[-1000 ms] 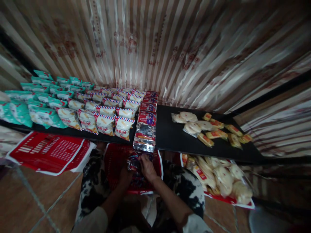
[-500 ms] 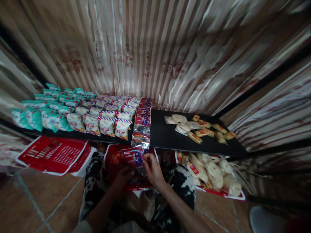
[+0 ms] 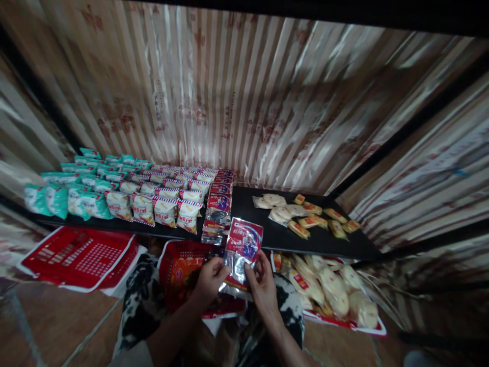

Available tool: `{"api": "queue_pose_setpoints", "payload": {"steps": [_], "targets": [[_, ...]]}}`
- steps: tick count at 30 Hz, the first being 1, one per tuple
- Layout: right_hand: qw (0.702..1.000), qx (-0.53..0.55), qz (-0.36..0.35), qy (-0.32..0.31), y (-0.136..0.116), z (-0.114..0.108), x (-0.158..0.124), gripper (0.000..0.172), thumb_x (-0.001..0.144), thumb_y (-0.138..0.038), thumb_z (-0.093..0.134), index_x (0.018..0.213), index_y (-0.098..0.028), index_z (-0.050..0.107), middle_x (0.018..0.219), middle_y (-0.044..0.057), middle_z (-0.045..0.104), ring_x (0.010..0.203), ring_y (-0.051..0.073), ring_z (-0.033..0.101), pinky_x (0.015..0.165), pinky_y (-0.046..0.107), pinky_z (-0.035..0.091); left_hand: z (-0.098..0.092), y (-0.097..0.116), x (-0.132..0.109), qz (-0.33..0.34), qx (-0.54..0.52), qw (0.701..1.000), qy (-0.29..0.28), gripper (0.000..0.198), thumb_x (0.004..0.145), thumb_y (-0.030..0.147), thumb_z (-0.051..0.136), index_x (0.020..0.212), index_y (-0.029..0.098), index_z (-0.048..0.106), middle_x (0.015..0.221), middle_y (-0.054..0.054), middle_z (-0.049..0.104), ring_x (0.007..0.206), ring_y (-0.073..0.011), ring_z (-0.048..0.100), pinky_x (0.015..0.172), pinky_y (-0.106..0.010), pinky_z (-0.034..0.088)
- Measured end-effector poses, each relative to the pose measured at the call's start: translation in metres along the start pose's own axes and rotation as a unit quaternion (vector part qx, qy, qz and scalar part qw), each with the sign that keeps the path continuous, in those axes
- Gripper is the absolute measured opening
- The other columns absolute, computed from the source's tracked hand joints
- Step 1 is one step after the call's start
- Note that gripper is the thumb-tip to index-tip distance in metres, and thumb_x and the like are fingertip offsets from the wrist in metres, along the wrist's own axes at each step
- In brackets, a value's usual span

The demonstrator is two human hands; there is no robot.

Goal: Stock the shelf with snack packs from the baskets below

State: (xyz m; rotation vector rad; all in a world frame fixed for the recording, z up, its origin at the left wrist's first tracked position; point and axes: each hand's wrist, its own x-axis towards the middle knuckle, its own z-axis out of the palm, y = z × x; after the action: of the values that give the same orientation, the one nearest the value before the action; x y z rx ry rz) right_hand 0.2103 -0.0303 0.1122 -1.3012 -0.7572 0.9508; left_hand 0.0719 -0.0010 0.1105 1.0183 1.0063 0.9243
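Between my two hands is a red and purple snack packet (image 3: 244, 242) with a clear lower part, tilted up in front of the shelf's edge. My left hand (image 3: 210, 280) pinches its lower left side. On the lower right side, my right hand (image 3: 263, 283) grips it with the thumb on the front. Just behind it, a row of matching red packets (image 3: 219, 202) runs back along the black shelf (image 3: 252, 224). Below my hands, a red basket (image 3: 167, 255) between my knees holds orange packaging and other items too dark to make out.
White snack bags (image 3: 166, 211) and teal snack bags (image 3: 78, 201) stand in rows on the left. Flat round packaged pieces (image 3: 284, 211) and small yellow packets (image 3: 336, 214) lie right. A red basket (image 3: 76, 255) sits lower left; another basket (image 3: 376, 326) of pale packages sits lower right.
The packet has come up out of the basket area and moved right, now held by both hands. My left hand has risen from the basket to its side. The view has tilted upward.
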Motion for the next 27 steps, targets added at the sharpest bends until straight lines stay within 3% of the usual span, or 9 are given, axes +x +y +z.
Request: {"api": "queue_pose_setpoints", "payload": {"steps": [7,12,15,20,27], "targets": [[0.999,0.030,0.009,0.036,-0.014,-0.001,0.021,0.074,0.064,-0.038,0.073,0.128,-0.021,0.040,0.102,0.005,0.066,0.090,0.020,0.064,0.080,0.032,0.052,0.019,0.015,0.015,0.046,0.001,0.999,0.012,0.024,0.074,0.033,0.060,0.091,0.016,0.060,0.091,-0.005,0.068,0.086,-0.0170,0.063,0.079,-0.027,0.048],[0.999,0.011,0.002,0.034,-0.016,0.010,0.052,0.078,0.065,-0.041,0.071,0.131,-0.021,0.036,0.092,0.003,0.068,0.079,0.018,0.065,0.069,0.030,0.053,0.017,0.016,0.037,0.093,0.059,0.992,0.068,0.040,0.075,0.021,0.056,0.115,0.018,0.051,0.101,-0.007,0.064,0.082,-0.0150,0.063,0.076,-0.028,0.050],[0.998,-0.040,-0.024,0.031,-0.016,0.020,0.080,0.079,0.068,-0.043,0.067,0.134,-0.019,0.033,0.091,0.004,0.068,0.076,0.018,0.064,0.067,0.030,0.052,0.014,0.017,0.054,0.143,0.118,0.976,0.115,0.047,0.074,0.016,0.055,0.121,0.019,0.049,0.112,-0.009,0.060,0.093,-0.0167,0.061,0.081,-0.030,0.050],[0.982,-0.161,-0.091,0.022,-0.019,0.044,0.129,0.068,0.071,-0.039,0.061,0.132,-0.018,0.039,0.103,0.008,0.066,0.088,0.021,0.063,0.079,0.035,0.050,0.009,0.028,0.084,0.199,0.199,0.943,0.176,0.043,0.072,0.011,0.051,0.115,0.018,0.056,0.123,-0.010,0.052,0.112,-0.0207,0.052,0.092,-0.035,0.048],[0.948,-0.284,-0.142,-0.003,-0.029,0.084,0.170,0.054,0.076,-0.029,0.053,0.126,-0.013,0.046,0.114,0.011,0.062,0.101,0.021,0.059,0.092,0.035,0.043,-0.003,0.043,0.118,0.210,0.278,0.911,0.220,0.029,0.077,0.014,0.049,0.100,0.017,0.065,0.118,-0.010,0.056,0.112,-0.0212,0.053,0.101,-0.039,0.042]]}}
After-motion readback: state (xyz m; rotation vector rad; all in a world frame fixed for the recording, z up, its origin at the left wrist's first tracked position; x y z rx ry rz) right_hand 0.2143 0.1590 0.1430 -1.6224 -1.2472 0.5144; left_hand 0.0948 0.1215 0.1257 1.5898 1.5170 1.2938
